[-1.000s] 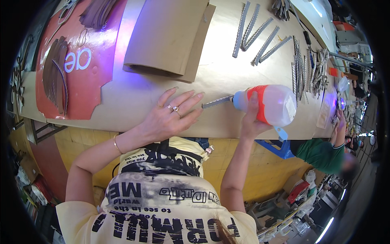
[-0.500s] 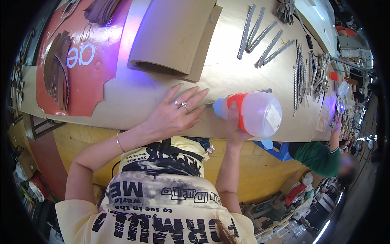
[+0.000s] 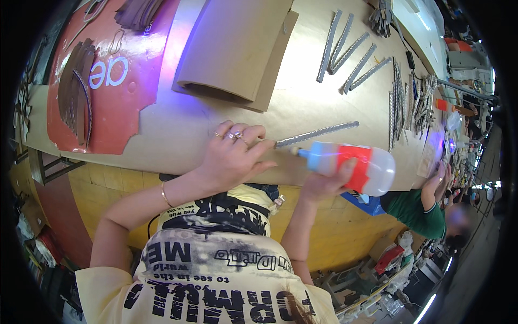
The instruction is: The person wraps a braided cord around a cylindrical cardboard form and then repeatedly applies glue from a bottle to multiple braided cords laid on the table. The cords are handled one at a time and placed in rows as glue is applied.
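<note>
A white squeeze bottle (image 3: 382,171) with a red label and a pale blue cap lies sideways in my right hand (image 3: 325,186), whose fingers wrap round its middle. Its nozzle points left, close under a grey braided strip (image 3: 318,133) on the table; I cannot tell whether they touch. My left hand (image 3: 229,160) rests at the strip's left end, the index fingertip meeting that end. Its other fingers are bent and the thumb stands apart from them.
Beyond my left hand stands a folded brown board (image 3: 232,48). A red sheet (image 3: 116,124) bearing brown strips (image 3: 75,92) lies at the left. Several more braided strips (image 3: 350,51) are spread at the far right. A co-worker in a green sleeve (image 3: 406,210) sits at the right.
My right hand has drawn the bottle right and turned it more level, uncovering the braided strip. The left hand's fingers, spread before, are now bent.
</note>
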Tool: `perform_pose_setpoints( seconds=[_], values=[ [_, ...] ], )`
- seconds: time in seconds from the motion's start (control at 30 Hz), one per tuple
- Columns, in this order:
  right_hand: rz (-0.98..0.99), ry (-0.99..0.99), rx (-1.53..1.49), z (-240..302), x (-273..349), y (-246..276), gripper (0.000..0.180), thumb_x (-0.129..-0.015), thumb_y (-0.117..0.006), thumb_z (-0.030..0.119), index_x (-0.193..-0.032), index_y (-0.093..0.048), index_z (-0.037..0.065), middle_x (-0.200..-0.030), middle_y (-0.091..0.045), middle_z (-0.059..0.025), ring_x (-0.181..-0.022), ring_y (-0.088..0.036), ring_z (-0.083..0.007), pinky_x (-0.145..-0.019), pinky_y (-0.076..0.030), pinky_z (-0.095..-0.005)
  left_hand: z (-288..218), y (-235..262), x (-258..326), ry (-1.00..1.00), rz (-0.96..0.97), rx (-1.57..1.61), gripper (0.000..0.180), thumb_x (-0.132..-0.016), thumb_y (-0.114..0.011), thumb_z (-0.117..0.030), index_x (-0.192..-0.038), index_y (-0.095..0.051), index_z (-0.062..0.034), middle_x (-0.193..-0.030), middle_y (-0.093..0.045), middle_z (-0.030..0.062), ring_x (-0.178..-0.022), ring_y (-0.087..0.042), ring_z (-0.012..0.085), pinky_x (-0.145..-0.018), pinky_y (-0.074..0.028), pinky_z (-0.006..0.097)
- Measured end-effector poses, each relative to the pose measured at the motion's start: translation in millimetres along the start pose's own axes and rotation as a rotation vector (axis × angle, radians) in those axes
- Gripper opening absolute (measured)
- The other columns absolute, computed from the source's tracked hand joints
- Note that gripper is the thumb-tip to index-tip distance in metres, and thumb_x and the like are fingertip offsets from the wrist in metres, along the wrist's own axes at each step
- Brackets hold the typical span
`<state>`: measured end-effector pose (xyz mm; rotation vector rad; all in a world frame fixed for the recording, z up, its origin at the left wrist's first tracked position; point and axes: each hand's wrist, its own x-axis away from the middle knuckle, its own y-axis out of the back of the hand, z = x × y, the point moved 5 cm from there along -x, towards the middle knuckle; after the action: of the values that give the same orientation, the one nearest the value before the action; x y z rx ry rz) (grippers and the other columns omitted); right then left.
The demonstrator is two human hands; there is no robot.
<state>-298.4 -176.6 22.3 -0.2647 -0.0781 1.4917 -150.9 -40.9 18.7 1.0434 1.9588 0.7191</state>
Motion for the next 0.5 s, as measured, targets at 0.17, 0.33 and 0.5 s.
perform_pose_setpoints(
  seconds=[0.17,0.33,0.5],
  values=[
    [-0.086,0.157,0.099,14.6,-33.8,5.8,0.053,-0.085,-0.072,0.025,-0.124,-0.046,0.000,-0.114,-0.055,-0.0121,-0.097,-0.059,-0.0220,-0.083,-0.054,-0.0373,-10.4,-12.0,-13.8,0.069,0.014,0.029,0.034,-0.073,-0.078,-0.027,-0.099,-0.065,-0.0103,-0.105,-0.055,0.0040,-0.090,-0.056,0.0212,-0.083,-0.041,0.038],
    [0.069,0.303,0.373,9.0,-43.8,-0.2,0.051,-0.082,-0.077,0.018,-0.121,-0.049,-0.002,-0.112,-0.060,-0.0131,-0.094,-0.063,-0.0234,-0.081,-0.055,-0.0359,-6.9,-15.2,-16.4,0.097,-0.015,0.022,0.025,-0.074,-0.078,-0.020,-0.096,-0.070,-0.0092,-0.103,-0.057,0.0041,-0.083,-0.057,0.0205,-0.079,-0.041,0.036],
    [0.219,0.434,0.453,2.8,-38.1,-10.0,0.053,-0.078,-0.083,0.015,-0.117,-0.054,-0.004,-0.109,-0.063,-0.0134,-0.096,-0.064,-0.0236,-0.082,-0.055,-0.0359,-7.4,-15.3,-13.9,0.023,-0.041,-0.023,0.021,-0.075,-0.077,-0.019,-0.093,-0.070,-0.0089,-0.101,-0.060,0.0030,-0.081,-0.057,0.0199,-0.078,-0.042,0.036]
  ],
)
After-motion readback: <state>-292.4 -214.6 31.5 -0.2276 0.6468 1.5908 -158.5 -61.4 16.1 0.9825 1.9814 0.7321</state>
